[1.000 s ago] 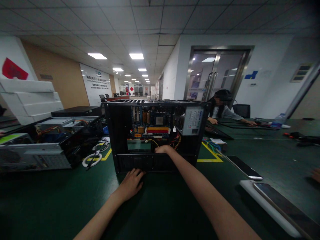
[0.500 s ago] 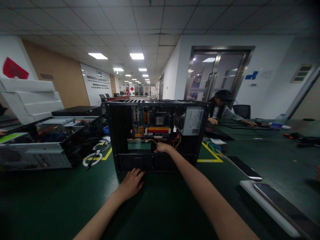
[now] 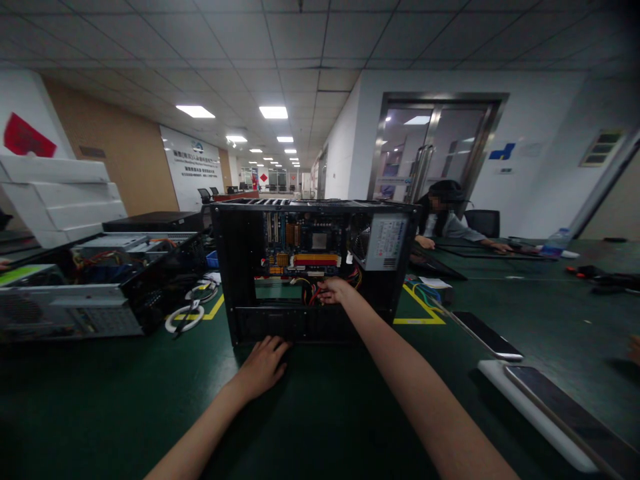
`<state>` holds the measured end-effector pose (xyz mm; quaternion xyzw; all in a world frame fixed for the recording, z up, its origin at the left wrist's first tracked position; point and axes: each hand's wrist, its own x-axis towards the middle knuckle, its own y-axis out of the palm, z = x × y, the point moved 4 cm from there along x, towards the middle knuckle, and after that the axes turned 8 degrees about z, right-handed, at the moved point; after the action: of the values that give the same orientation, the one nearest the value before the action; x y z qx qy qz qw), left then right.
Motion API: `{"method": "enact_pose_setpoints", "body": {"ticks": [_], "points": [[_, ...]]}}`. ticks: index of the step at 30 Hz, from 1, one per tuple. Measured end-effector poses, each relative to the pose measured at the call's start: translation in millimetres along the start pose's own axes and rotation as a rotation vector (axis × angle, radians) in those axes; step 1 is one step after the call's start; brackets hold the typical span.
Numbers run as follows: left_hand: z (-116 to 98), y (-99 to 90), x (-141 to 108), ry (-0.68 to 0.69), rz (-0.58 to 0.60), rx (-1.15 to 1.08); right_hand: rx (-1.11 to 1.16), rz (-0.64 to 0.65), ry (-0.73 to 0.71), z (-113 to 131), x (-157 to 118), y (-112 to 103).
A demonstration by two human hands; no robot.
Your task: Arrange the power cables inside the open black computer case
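Right hand (image 3: pixel 334 291): shifted slightly up and to the right over the last second; its fingers, at first hidden behind the case's (image 3: pixel 270 325) lower panel, now show beside the red wires (image 3: pixel 314 294).
White boxes (image 3: pixel 65 200): stacked at the far left, a red paper piece (image 3: pixel 29 136) on top.
Second case (image 3: pixel 95 317): lying open, metal parts and wires inside (a bright green patch shows at its left end).
Cables (image 3: pixel 185 321): white and black, coiled on the table (image 3: pixel 125 400) between the two cases.
Left hand (image 3: pixel 263 363): palm down on the table, fingers loosely spread, tips at the foot of the case; it holds nothing.
Case: black, upright in the middle, its open side toward the person.
Board (image 3: pixel 300 241): mounted inside the case, in the upper middle, with orange and red slots.
Plug (image 3: pixel 294 281): small, white, on a yellow lead, near the right hand on its left.
Right hand's grip: in the opening above the lower panel, fingers partly bent at the wires; I cannot tell whether they pinch one.
Power supply (image 3: pixel 387 241): silver, labelled, in the case's upper right corner, a fan on its left.
Yellow tape (image 3: pixel 420 321): a corner marked on the table beside the case.
Co-worker (image 3: pixel 455 228): seated across the table, forearms on it.
Phones (image 3: pixel 487 333): two, the nearer one on a white slab (image 3: pixel 535 415).
Bottle (image 3: pixel 557 241): clear, farther back.
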<state>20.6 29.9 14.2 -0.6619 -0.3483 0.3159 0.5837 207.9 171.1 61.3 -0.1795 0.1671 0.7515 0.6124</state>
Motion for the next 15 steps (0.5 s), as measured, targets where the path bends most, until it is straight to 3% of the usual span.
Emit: {"method": "enact_pose_setpoints", "body": {"ticks": [6,15], "points": [[2,3.3,0,0.017,-0.021,0.009,0.120,0.017,0.066,-1,-2,0],[2,0.9,0,0.005,-0.003,0.001,0.253,0.014,0.029,2,8,5]]}}
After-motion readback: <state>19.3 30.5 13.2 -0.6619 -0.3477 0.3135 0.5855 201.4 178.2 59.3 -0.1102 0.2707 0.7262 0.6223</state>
